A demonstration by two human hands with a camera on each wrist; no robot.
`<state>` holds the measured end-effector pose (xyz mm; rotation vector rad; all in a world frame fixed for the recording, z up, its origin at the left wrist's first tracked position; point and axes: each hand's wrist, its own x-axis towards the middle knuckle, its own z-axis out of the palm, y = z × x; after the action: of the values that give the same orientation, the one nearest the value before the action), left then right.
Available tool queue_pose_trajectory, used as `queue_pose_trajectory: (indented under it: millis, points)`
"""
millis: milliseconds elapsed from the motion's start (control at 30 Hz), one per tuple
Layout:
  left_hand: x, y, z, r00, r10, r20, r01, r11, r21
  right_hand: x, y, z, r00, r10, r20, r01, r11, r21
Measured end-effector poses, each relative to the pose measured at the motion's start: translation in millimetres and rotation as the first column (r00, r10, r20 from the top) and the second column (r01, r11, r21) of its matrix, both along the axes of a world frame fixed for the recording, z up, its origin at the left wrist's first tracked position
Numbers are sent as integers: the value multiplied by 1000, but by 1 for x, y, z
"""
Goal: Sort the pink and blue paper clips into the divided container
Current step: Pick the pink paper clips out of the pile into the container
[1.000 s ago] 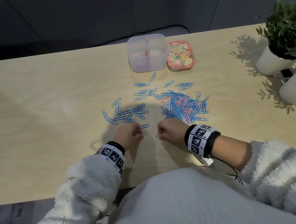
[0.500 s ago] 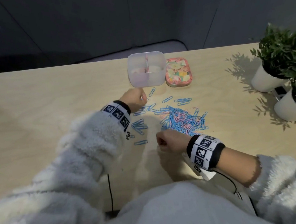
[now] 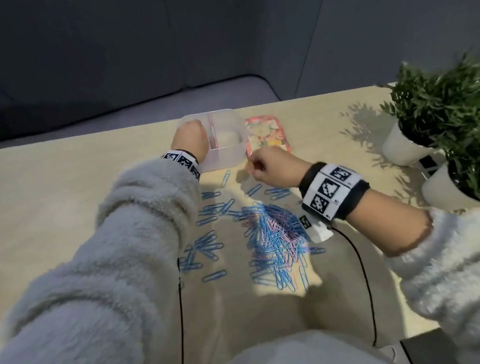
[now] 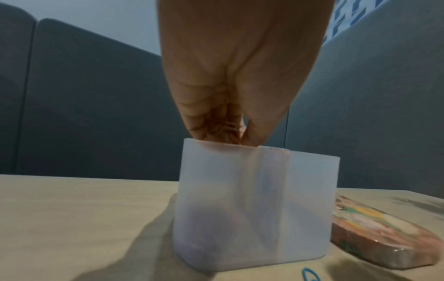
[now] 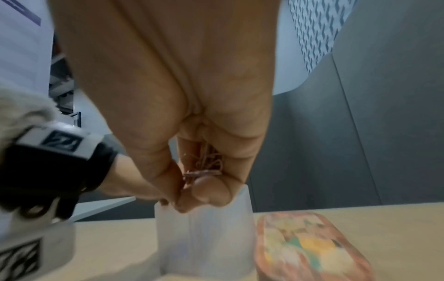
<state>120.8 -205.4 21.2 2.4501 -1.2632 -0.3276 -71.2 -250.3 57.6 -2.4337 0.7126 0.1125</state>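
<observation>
- Left hand (image 3: 190, 138) dips bunched fingers into the translucent divided plastic container (image 3: 225, 159) (left compartment); contents unseen, grip unclear.
- Right hand (image 3: 272, 165) pinches pink paper clips (image 5: 204, 165) just right of it.
- Mixed blue-and-pink clip pile (image 3: 273, 237) lies nearer on the table (image 3: 57, 184).

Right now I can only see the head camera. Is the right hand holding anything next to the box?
Observer: Yes. The right wrist view shows the right hand curled round a bunch of pink paper clips.
Operator: Does the other hand have clips too?
Observer: I cannot tell. The left wrist view shows the left hand with its fingertips bunched together at the rim of the container, and no clip shows between them.
</observation>
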Motion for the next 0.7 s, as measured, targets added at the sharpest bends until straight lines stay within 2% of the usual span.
queue_pose_trajectory:
  millis: [133, 233, 333, 433, 567, 633, 700]
  points:
    - [5, 4, -5, 998, -43, -50, 44, 999, 19, 53, -15, 11, 982, -83, 169, 94, 994, -61]
    - [10, 12, 0, 992, 37, -123, -55, 988, -143, 91, -17, 11, 972, -93, 215, 109, 992, -63]
    - [13, 29, 6, 954, 89, -286, -192, 915, -354, 120, -15, 2, 975, -98, 201, 114, 991, -65]
    - [8, 55, 4, 954, 126, -271, -245, 850, -467, 135, -12, -10, 991, -74, 110, 72, 997, 19]
    - [-16, 89, -12, 951, 113, -286, -212, 915, -344, 137, -8, -22, 999, -13, 36, 8, 992, 128]
    - [-34, 100, -19, 948, 78, -309, -167, 948, -272, 130, -6, -20, 996, 1, 86, -16, 985, 173]
    - [-53, 108, -26, 947, 22, -320, -99, 969, -226, 117, -3, -16, 979, -15, 203, -28, 978, 205]
